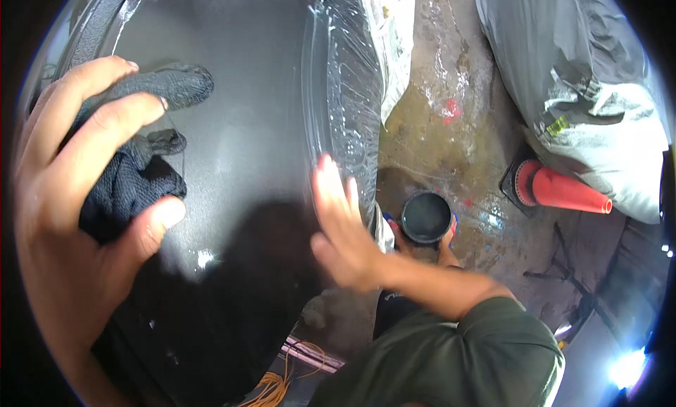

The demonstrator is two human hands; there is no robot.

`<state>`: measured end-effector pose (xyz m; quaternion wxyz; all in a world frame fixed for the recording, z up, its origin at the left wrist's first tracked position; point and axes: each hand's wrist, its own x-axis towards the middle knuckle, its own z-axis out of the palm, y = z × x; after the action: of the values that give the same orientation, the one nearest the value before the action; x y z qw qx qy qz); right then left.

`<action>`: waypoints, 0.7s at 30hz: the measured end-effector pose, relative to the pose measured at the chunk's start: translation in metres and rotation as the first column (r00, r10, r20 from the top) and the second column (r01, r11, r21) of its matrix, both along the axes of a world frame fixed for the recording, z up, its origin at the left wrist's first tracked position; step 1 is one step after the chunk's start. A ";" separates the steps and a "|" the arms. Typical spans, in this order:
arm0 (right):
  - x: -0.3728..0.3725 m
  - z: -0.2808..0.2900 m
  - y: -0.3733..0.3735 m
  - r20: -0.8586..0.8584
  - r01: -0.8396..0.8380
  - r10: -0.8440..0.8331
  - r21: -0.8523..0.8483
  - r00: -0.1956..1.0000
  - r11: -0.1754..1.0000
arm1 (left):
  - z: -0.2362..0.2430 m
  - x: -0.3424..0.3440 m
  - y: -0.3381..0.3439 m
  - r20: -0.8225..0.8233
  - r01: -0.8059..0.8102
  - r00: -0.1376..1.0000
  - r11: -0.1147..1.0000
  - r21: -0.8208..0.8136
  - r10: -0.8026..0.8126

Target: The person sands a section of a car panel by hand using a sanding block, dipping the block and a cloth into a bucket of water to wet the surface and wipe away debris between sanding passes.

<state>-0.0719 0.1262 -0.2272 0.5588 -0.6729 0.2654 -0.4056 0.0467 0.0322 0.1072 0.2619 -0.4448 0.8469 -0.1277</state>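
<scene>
My left hand is curled round a bunched dark knit cloth, with a finger-like roll of it sticking out past the fingertips. Both are over the left side of a large dark, smooth panel. My right hand lies flat, fingers stretched and a little blurred, near the panel's right edge; it holds nothing. Just beyond its fingertips, wet streaks and drops run along a strip of wrinkled clear film at that edge.
White paper sheeting hangs beside the panel. A black bucket stands on the wet floor between my feet. At the right lie an orange cone and a grey-covered bulk. Orange cable coils at the bottom.
</scene>
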 end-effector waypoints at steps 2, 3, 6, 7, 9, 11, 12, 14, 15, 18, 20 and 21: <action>0.005 -0.009 -0.041 -0.056 0.121 -0.123 -0.038 0.991 0.992 | -0.002 -0.002 -0.003 -0.007 0.062 0.998 0.997 -0.035 -0.062; 0.018 -0.020 -0.095 -0.104 0.274 -0.284 -0.096 0.953 0.957 | -0.006 0.000 -0.005 -0.020 0.074 0.997 0.996 -0.050 -0.075; 0.007 -0.016 -0.191 -0.059 0.310 -0.308 0.022 0.950 0.951 | -0.005 0.004 -0.006 -0.073 0.080 0.994 0.996 -0.038 -0.082; 0.001 -0.015 -0.185 -0.070 0.282 -0.284 -0.037 0.956 0.959 | -0.005 0.002 -0.006 -0.091 0.077 0.993 0.997 -0.032 -0.080; 0.004 -0.027 -0.104 -0.105 0.179 -0.188 -0.088 0.977 0.980 | -0.009 -0.002 0.000 -0.034 0.000 0.999 1.000 -0.021 -0.001; 0.008 -0.039 -0.025 -0.115 0.100 -0.105 -0.050 0.988 0.994 | -0.008 -0.003 0.002 -0.035 -0.066 0.997 0.996 -0.056 0.064; 0.007 -0.029 -0.014 -0.094 0.113 -0.119 -0.059 0.989 0.992 | -0.009 -0.005 0.002 -0.044 -0.084 0.996 0.994 -0.066 0.082; 0.018 -0.037 -0.098 -0.150 0.265 -0.276 -0.087 0.949 0.960 | -0.012 -0.009 0.000 -0.001 -0.049 0.999 0.997 -0.056 0.049; 0.006 -0.030 -0.154 -0.049 0.267 -0.271 -0.072 0.961 0.961 | -0.011 -0.015 -0.003 -0.034 -0.090 0.995 0.995 -0.032 0.089; 0.002 -0.029 -0.187 -0.041 0.239 -0.242 -0.080 0.969 0.968 | -0.010 -0.019 -0.003 -0.016 -0.101 0.995 0.995 -0.014 0.101; -0.003 -0.036 -0.101 -0.120 0.143 -0.162 -0.156 0.979 0.977 | -0.018 -0.005 -0.006 -0.035 -0.101 0.994 0.995 0.011 0.101; 0.001 -0.021 -0.044 -0.093 0.013 -0.020 -0.078 0.995 0.997 | -0.005 -0.012 0.005 -0.038 -0.192 0.981 0.981 0.000 0.192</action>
<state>-0.0707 0.0826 -0.2481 0.5159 -0.7100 0.2813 -0.3880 0.0346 0.0369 0.1022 0.2559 -0.5271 0.8048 -0.0948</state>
